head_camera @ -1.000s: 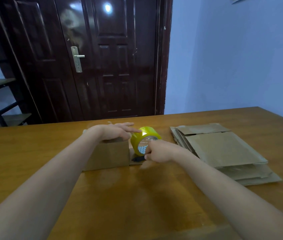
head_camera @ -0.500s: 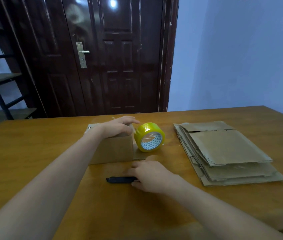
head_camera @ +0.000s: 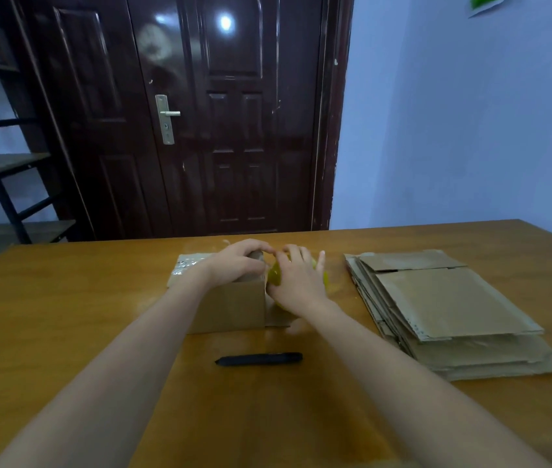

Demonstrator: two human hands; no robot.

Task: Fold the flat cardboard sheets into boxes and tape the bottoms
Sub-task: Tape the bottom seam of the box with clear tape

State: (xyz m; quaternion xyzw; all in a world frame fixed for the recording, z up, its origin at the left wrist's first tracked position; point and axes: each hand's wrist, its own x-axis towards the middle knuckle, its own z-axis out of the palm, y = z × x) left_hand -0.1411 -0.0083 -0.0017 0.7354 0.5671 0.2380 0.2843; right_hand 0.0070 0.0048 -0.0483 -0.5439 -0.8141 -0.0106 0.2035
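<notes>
Mid-frame: your left hand (head_camera: 237,266) rests curled on top of the box (head_camera: 230,307). Your right hand (head_camera: 296,282) grips the yellow tape roll (head_camera: 273,276) beside it. Flat sheets (head_camera: 450,305) stacked right; black cutter (head_camera: 259,359) lies below the box.

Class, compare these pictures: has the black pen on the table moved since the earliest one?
Yes. The black pen earlier lay against the cardboard box beneath the tape roll; now it lies nearer the person, apart from the box.
</notes>
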